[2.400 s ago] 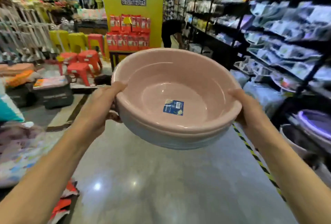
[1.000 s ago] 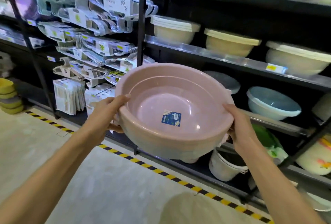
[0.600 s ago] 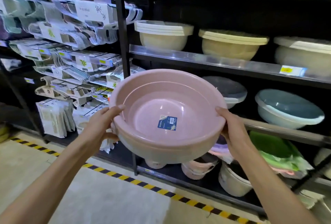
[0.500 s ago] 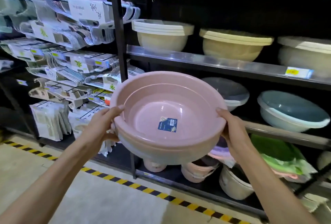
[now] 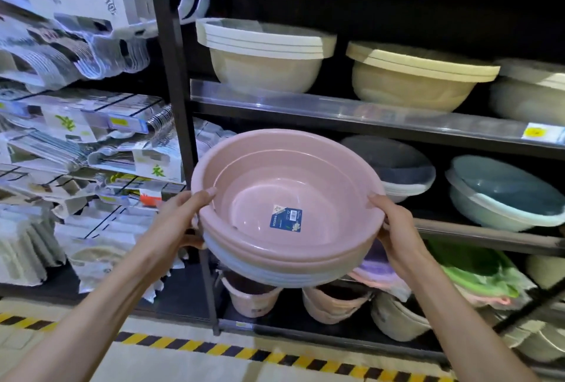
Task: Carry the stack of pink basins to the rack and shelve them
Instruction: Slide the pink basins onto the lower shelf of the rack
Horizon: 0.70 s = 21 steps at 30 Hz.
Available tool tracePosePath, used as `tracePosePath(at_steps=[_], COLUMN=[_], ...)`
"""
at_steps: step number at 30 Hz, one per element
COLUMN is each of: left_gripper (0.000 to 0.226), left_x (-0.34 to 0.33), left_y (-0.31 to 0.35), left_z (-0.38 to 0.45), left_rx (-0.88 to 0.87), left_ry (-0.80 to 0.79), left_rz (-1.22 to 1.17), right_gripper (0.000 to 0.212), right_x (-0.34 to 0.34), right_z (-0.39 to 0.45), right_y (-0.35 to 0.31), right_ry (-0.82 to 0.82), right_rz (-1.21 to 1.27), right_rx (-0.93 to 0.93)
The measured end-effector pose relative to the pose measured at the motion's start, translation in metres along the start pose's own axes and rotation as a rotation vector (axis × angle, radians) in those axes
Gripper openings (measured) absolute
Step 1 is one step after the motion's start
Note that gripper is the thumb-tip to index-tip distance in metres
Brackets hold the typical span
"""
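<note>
Pink basins stack (image 5: 284,195), one label (image 5: 286,219), gripped by left hand (image 5: 180,222), right hand (image 5: 397,229).

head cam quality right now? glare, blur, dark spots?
Head view: pink basins and both hands, left hand and right hand, sharp and evenly lit; glare streaks on the clear shelf lip; upper rack recess nearly black; wide-angle bending at the edges; hanger packs at left soft and blown out.

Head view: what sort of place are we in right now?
Most likely a household-goods shop aisle: black rack shelves stacked with plastic basins, a yellow price tag on the shelf edge, and packaged hangers on display to the left.
</note>
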State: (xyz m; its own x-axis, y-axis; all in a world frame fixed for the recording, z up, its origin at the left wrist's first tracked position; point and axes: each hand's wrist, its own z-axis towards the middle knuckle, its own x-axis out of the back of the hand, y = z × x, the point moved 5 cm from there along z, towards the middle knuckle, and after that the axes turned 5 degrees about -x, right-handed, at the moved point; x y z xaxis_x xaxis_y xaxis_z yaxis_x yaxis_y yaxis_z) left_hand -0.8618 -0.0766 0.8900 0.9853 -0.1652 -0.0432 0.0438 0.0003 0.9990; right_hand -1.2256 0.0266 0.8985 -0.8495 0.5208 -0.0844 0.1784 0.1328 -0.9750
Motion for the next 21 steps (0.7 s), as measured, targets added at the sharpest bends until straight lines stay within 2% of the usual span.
tracePosePath(at_steps=[7, 11, 14, 16, 21], left_gripper=[0.065, 0.061, 0.06, 0.058, 0.058], left_x=[0.006, 0.0, -0.005, -0.009, -0.019], left_y=[-0.01, -0.021, -0.03, -0.036, -0.047], left_z=[0.073, 0.111, 0.137, 0.154, 0.192], left_rx=[-0.008, 0.01, 0.039, 0.055, 0.062], left_ry=[-0.009, -0.015, -0.012, -0.016, -0.027], left_rz=[0.027, 0.024, 0.033, 0.033, 0.035], right_gripper=[0.031, 0.035, 0.026, 0.03, 0.057], right_x=[-0.026, -0.035, -0.038, -0.04, -0.044], right_z=[0.055, 0.096, 0.13, 0.154, 0.202], right_y=[0.011, 0.01, 0.012, 0.015, 0.021], right_ry=[0.053, 0.043, 0.031, 0.01, -0.047], right_rz=[0.052, 0.013, -0.012, -0.023, -0.039], right_rx=[-0.008, 0.004, -0.005, -0.005, -0.001])
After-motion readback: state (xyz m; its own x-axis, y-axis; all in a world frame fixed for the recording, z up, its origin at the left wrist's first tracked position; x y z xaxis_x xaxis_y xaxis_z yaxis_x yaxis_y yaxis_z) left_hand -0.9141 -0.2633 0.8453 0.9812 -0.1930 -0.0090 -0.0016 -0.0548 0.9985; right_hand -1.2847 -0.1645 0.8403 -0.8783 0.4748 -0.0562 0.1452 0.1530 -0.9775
